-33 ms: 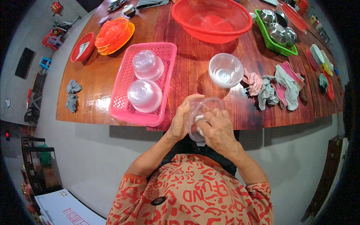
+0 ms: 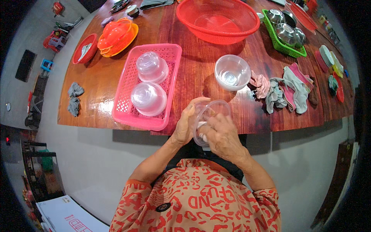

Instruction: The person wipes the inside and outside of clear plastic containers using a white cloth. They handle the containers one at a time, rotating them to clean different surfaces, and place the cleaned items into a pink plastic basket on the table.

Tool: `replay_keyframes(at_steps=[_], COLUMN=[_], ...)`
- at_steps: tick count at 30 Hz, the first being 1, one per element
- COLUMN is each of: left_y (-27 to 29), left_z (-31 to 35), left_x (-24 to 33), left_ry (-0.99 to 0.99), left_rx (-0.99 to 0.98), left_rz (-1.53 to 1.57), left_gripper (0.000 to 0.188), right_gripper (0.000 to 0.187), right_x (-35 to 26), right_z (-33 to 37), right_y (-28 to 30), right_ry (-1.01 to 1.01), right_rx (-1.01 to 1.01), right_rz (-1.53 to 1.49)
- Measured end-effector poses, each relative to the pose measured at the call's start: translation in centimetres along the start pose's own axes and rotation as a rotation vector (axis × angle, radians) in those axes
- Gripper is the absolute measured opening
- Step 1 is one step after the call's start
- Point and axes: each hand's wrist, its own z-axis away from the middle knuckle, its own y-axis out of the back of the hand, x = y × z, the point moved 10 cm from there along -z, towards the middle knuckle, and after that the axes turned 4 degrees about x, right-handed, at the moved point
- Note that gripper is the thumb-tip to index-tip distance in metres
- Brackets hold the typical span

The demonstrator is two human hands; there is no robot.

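At the table's near edge, my left hand (image 2: 185, 123) grips a clear plastic bowl (image 2: 219, 105) from its left side, tilting the opening toward my right. My right hand (image 2: 223, 136) reaches inside the bowl, its fingers bunched round a white cloth (image 2: 201, 125) pressed to the inner wall. Much of the cloth is hidden by those fingers. Just beyond, another clear bowl (image 2: 232, 72) stands upright on the wood. To the left, a pink perforated tray (image 2: 119, 103) bears two clear bowls turned upside down, a nearer one (image 2: 149, 99) and a farther one (image 2: 152, 67).
A large red basket (image 2: 218, 36) stands at the back. Crumpled cloths (image 2: 295, 91) lie on the right, below a green basket (image 2: 284, 48) of metal bowls. Orange containers (image 2: 116, 36) and a red bowl (image 2: 85, 48) sit far left, with grey rags (image 2: 75, 98) nearer.
My right hand has shifted slightly within the bowl, and the white cloth has moved a little left with it. My left hand keeps its hold.
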Motion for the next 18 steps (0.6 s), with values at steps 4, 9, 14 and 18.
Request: replay_keyframes(at_steps=[4, 9, 14, 18], left_y=[0.4, 0.7, 0.0, -1.2], left_z=[0.0, 0.3, 0.0, 0.6], left_x=[0.3, 0.4, -0.5, 0.5], left_ry=[-0.009, 0.137, 0.255, -0.035], left_rx=[-0.030, 0.045, -0.021, -0.046], left_rz=[-0.002, 0.019, 0.018, 0.038], left_gripper=[0.057, 0.055, 0.073, 0.080], right_gripper=[0.022, 0.027, 0.023, 0.027], right_x=[-1.2, -2.2, -1.3, -1.2], right_z=[-0.2, 0.5, 1.9, 0.9], right_y=[0.0, -0.7, -0.4, 0.0], right_ry=[0.017, 0.200, 0.216, 0.063], right_rx=[-0.048, -0.084, 0.095, 0.190], right_rz=[-0.309, 0.101, 0.211, 0.072])
